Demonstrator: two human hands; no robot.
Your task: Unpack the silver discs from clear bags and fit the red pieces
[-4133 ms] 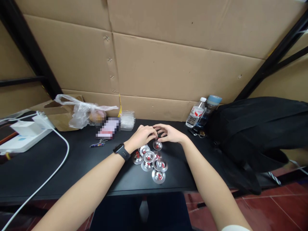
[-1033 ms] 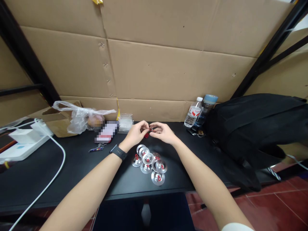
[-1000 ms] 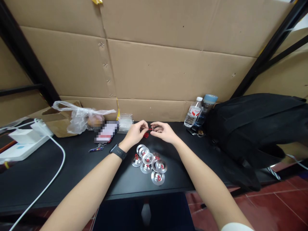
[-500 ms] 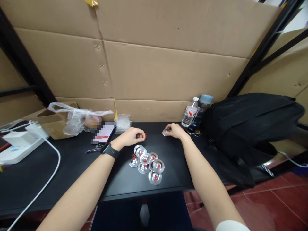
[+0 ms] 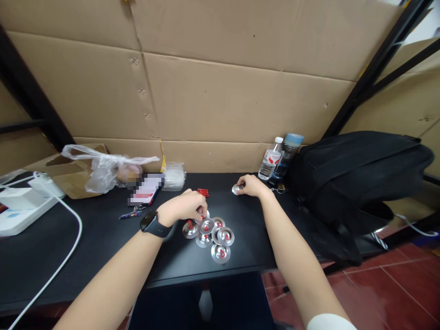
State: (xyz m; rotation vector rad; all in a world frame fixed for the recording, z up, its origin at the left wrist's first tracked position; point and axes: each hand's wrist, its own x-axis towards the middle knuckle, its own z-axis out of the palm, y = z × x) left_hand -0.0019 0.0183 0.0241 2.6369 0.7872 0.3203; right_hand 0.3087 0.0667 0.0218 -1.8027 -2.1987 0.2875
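Several small silver discs with red loops (image 5: 213, 236) lie in a cluster near the front of the black table (image 5: 103, 238). My left hand (image 5: 185, 207), with a black watch on the wrist, is curled over the cluster's far left edge, fingertips pinching one disc there. My right hand (image 5: 250, 185) rests farther back and to the right, fingers closed on a single silver disc (image 5: 236, 189) against the table. A small red loop (image 5: 202, 192) lies loose on the table between my hands.
A black backpack (image 5: 357, 183) fills the table's right side, with two bottles (image 5: 280, 158) beside it. At back left are a plastic bag (image 5: 106, 167) on a cardboard box, a phone (image 5: 144, 192), a keychain, and a white power strip (image 5: 24, 206) with cable. Cardboard lines the wall.
My hands parted from the middle. The right carried a bare disc to the right and set it down. The left dropped the red loop and moved down onto the cluster.
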